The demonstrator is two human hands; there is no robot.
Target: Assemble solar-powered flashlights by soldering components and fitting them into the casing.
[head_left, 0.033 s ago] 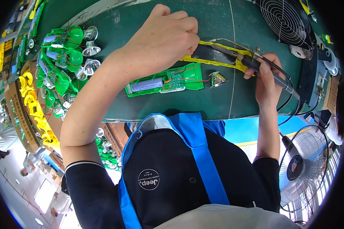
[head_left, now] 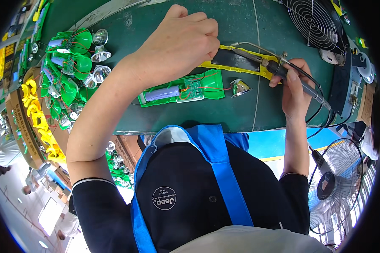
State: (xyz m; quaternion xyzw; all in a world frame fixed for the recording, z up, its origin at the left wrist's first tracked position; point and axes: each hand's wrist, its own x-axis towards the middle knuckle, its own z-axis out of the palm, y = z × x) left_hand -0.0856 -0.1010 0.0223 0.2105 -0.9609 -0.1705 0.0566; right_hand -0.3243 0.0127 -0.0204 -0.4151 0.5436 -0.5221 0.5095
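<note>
My right hand (head_left: 297,95) grips a soldering iron (head_left: 275,66) with a thin metal tube along it. The iron's shaft points left over a long yellow plastic casing (head_left: 264,75) with a dark inside. At the casing's left end my left hand (head_left: 183,40) is closed, knuckles up; its fingertips are hidden, so what they hold cannot be made out. Below it lies a green casing half (head_left: 215,84) with a purple battery cell (head_left: 162,93) and a circuit board (head_left: 193,90). Red wires run from the board to a silver reflector cup (head_left: 240,88).
Several green casings (head_left: 78,65) with wired reflectors (head_left: 100,54) crowd the left side. Yellow parts (head_left: 38,116) stand by a cardboard box (head_left: 24,126). A black grille fan (head_left: 312,23) is at the far right, and a larger fan (head_left: 326,185) stands below the table edge. Cables hang at right.
</note>
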